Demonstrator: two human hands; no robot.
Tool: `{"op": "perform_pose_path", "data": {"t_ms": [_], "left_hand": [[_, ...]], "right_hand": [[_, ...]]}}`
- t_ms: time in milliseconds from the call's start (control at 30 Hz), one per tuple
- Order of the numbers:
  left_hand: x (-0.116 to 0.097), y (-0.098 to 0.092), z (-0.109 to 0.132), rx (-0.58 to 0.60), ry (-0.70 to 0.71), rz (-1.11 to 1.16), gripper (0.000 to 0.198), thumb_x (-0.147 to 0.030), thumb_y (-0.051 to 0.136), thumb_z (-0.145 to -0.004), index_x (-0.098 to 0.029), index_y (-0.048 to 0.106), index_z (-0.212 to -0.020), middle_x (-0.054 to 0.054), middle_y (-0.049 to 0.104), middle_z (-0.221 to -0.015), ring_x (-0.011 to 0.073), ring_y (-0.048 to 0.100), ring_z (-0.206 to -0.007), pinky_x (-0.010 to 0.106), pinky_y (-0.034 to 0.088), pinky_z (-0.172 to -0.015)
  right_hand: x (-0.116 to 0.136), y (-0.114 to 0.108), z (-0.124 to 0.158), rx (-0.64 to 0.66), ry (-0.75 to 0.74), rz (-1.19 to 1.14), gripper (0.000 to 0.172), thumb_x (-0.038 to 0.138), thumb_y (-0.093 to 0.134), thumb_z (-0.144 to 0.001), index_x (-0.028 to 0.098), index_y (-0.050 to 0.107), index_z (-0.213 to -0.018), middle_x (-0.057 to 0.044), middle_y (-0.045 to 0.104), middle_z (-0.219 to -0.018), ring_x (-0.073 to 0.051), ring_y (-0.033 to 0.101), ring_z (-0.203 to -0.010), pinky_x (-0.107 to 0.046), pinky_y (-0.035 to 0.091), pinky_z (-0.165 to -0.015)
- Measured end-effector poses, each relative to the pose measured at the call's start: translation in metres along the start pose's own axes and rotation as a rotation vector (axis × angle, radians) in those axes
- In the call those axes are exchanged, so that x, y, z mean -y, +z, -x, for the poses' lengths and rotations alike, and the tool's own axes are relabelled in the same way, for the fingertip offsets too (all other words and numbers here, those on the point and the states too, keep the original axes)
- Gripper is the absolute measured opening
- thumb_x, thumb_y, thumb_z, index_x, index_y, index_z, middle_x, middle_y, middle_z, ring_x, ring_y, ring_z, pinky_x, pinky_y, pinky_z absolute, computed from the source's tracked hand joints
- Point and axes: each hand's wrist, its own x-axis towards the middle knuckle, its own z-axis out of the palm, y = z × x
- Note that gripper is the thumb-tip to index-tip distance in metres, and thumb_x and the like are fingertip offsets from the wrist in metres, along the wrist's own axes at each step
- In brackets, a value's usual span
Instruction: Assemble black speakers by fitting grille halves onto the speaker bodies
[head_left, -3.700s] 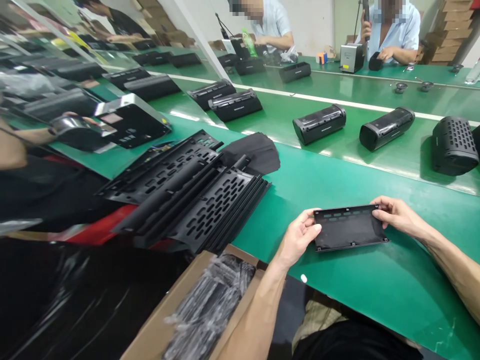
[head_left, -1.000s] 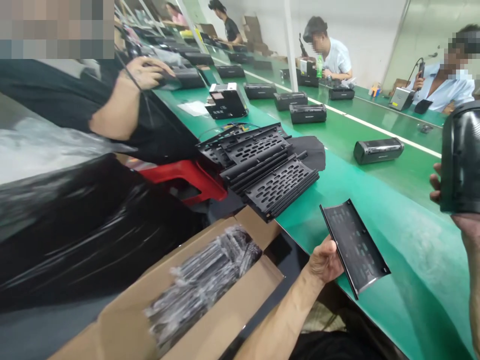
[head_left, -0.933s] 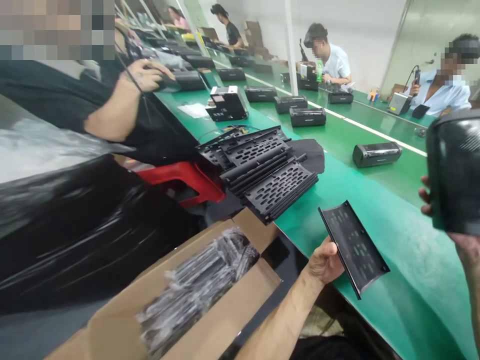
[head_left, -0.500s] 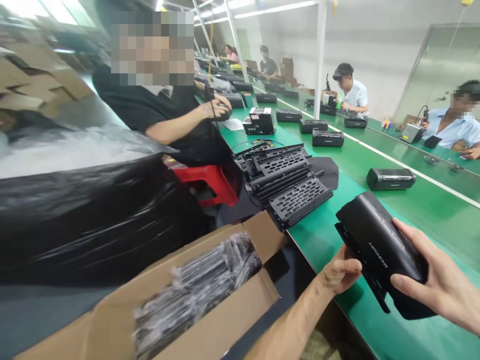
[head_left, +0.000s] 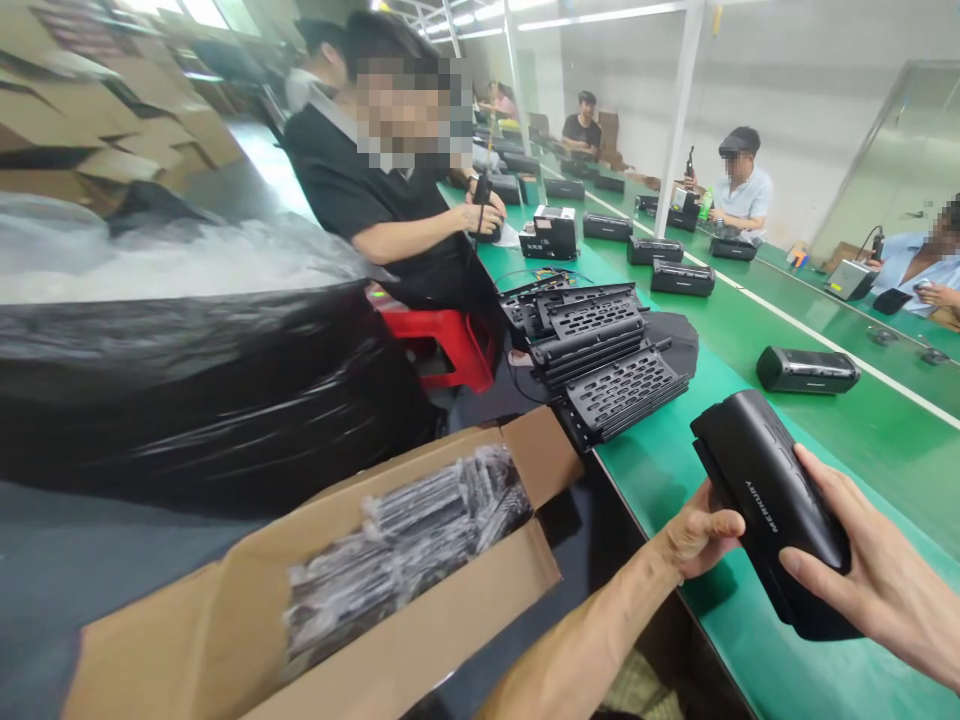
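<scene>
Both my hands hold a black speaker housing [head_left: 772,510] with MERKURY printed on it, tilted above the green bench. My right hand [head_left: 862,550] grips its right side, thumb across the lower face and fingers over the upper edge. At the left edge my left hand [head_left: 705,530] is closed on it, thumb along the side and most fingers hidden underneath. A dark panel edge runs along that left side, close against the housing. Beyond my hands lies a stack of slotted black panels [head_left: 619,390].
An open cardboard box [head_left: 472,600] holds plastic-wrapped parts, left of the bench. Beside it are a black plastic bag [head_left: 187,400] and a red stool [head_left: 450,345]. A finished-looking speaker [head_left: 806,370] and several others sit on the green line. A co-worker in black [head_left: 397,200] works at the left.
The panel along the housing's left side stood out from it before and now lies close against it. My view has swung slightly left. Both hands keep their hold.
</scene>
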Motion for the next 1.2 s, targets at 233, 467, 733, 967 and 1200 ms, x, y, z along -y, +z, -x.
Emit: {"op": "perform_pose_path", "data": {"t_ms": [233,467,733,967,1200], "left_hand": [[0.001,-0.001,-0.004,0.026,-0.026,0.002,0.085,-0.035,0.1,-0.06,-0.024,0.067,-0.138,0.014,0.077,-0.128,0.0436,0.068,-0.126,0.056,0.051,-0.105],[0.003,0.01,-0.015,-0.065,0.055,0.041,0.08,-0.034,0.098,-0.061,-0.022,0.069,-0.134,0.013,0.08,-0.121,0.0421,0.07,-0.125,0.057,0.051,-0.109],[0.001,0.013,-0.028,-0.257,0.141,-0.035,0.097,-0.038,0.102,-0.055,-0.028,0.061,-0.142,0.009,0.078,-0.121,0.0359,0.072,-0.116,0.052,0.059,-0.1],[-0.076,-0.018,-0.034,-0.134,0.125,-0.573,0.122,-0.039,0.105,-0.052,-0.037,0.045,-0.158,0.012,0.049,-0.162,0.0381,0.045,-0.15,0.056,0.037,-0.123],[-0.108,-0.008,-0.043,0.147,0.01,-0.78,0.1,-0.033,0.096,-0.062,-0.029,0.054,-0.152,0.007,0.068,-0.129,0.0312,0.066,-0.114,0.04,0.054,-0.096]], "right_hand": [[-0.002,-0.001,0.001,0.014,-0.019,0.01,0.081,0.056,0.058,-0.099,0.037,0.025,-0.17,-0.012,0.047,-0.163,-0.037,0.066,-0.132,-0.052,0.06,-0.102],[-0.014,-0.011,-0.014,0.045,-0.02,-0.024,0.082,0.058,0.063,-0.097,0.034,0.031,-0.168,-0.013,0.053,-0.158,-0.036,0.064,-0.132,-0.054,0.055,-0.109],[-0.047,0.052,0.008,-0.665,0.031,-0.096,0.099,0.066,0.083,-0.076,0.023,0.043,-0.156,-0.018,0.053,-0.149,-0.043,0.057,-0.134,-0.064,0.046,-0.112],[-0.065,0.026,0.034,-0.535,0.155,-0.206,0.076,0.065,0.082,-0.076,0.026,0.058,-0.138,-0.012,0.065,-0.138,-0.036,0.064,-0.12,-0.049,0.052,-0.103],[-0.071,0.019,0.044,-0.434,0.186,-0.29,0.072,0.062,0.08,-0.08,0.029,0.058,-0.14,-0.01,0.065,-0.14,-0.036,0.066,-0.123,-0.046,0.056,-0.102]]}}
